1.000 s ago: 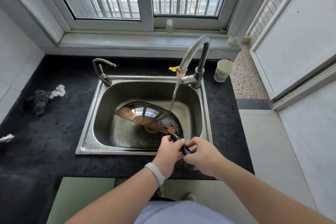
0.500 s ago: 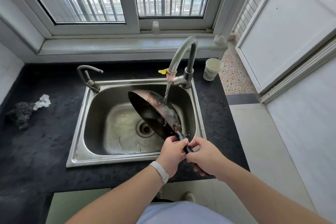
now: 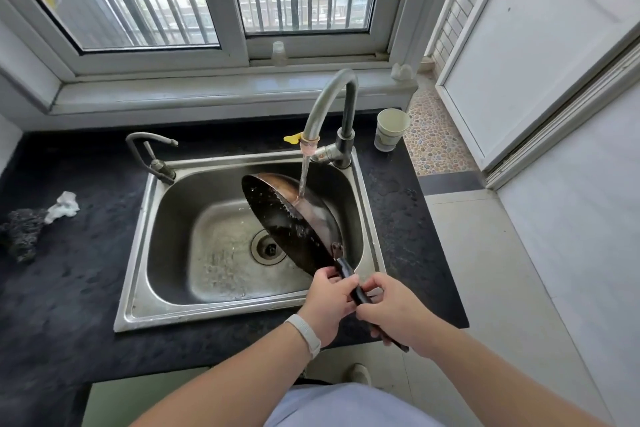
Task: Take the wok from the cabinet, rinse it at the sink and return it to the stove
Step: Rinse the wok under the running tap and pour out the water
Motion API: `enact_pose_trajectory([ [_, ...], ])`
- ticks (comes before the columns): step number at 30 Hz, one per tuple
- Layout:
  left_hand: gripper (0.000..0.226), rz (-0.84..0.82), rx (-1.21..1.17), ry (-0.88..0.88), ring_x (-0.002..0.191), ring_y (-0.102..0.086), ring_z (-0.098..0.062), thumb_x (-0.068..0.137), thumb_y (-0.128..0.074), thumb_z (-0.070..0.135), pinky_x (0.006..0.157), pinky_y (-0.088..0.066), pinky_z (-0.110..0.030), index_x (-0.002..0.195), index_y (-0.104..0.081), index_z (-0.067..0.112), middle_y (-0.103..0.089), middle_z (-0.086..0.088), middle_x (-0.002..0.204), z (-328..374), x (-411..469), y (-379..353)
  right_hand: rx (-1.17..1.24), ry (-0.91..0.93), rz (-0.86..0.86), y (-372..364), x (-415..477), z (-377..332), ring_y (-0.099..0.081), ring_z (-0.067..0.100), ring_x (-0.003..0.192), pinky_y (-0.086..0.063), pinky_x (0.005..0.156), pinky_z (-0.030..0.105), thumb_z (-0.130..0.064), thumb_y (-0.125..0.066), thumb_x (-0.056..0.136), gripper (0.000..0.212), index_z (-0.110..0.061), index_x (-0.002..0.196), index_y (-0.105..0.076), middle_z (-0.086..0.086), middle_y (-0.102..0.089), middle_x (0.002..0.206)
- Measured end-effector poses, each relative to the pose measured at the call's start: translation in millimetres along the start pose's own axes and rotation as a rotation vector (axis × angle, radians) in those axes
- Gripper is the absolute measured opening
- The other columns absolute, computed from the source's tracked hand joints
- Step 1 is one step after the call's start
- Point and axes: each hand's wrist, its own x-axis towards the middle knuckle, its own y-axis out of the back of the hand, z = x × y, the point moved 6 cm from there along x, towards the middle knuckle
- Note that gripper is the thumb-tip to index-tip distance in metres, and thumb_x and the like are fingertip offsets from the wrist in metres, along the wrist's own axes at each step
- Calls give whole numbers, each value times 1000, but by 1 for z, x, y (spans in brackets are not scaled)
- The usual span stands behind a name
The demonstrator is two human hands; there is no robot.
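The dark wok [image 3: 291,222] is tilted steeply on edge over the steel sink [image 3: 166,308], its inside facing left. Water from the tall faucet [image 3: 329,107] runs onto its brownish outer side and splashes. Both hands hold the wok's black handle [image 3: 349,279] at the sink's front right corner. My left hand [image 3: 329,302] grips it nearer the pan; my right hand [image 3: 394,308] grips it further down, and the handle's end pokes out beneath that hand.
A small second tap [image 3: 152,156] stands at the sink's back left. A paper cup [image 3: 391,130] sits on the black counter [image 3: 69,270] at the back right. A dark scrubber [image 3: 22,236] and a crumpled white tissue [image 3: 64,206] lie at the left.
The wok went from lying bottom-up in the basin to standing on edge under the stream. Both hands have kept their hold on the handle.
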Motion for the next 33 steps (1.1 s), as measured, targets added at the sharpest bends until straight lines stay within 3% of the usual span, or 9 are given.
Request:
enact_pose_trajectory([
  [6,52,24,131,-53,96,-69,-28,89,-68,3,58,-58,-28,130,-38,11,-61,-15,113,1,-3,-5,-60,13,-17,2,1,9,-63,14,56,-51,48,30,-12,-67,85,29,-24,107,-53,17,-71,95],
  [14,49,53,122,-54,94,-68,-30,87,-65,-4,55,-58,-27,128,-38,6,-59,-20,114,0,-4,-9,-153,73,-22,6,1,8,-58,14,51,-46,42,25,-11,-63,84,29,-35,95,-51,10,-70,91],
  [19,46,85,42,-41,86,-67,-24,89,-59,-8,53,-58,-29,126,-38,6,-58,-17,113,1,-11,1,-250,91,-30,-3,2,8,-59,11,60,-41,43,13,-20,-65,81,30,-28,108,-54,2,-70,95],
  [23,43,103,-5,-47,89,-68,-25,90,-57,-7,55,-59,-30,126,-38,9,-59,-16,118,8,-16,12,-276,121,-39,-12,5,-5,-56,9,59,-41,47,16,-20,-65,81,26,-37,96,-51,-3,-68,89],
  [27,46,115,-74,-51,94,-70,-31,89,-57,-6,67,-61,-38,128,-38,9,-62,-22,121,16,-18,24,-337,131,-34,-20,9,-21,-61,17,70,-50,60,28,-22,-65,80,30,-22,109,-56,0,-69,98],
  [33,40,190,-4,-129,99,-68,-33,85,-65,-1,76,-59,-40,117,-42,11,-63,-22,112,33,-19,48,-415,177,-43,-42,14,-56,-59,13,72,-45,58,24,-21,-66,81,19,-23,95,-53,-1,-65,89],
])
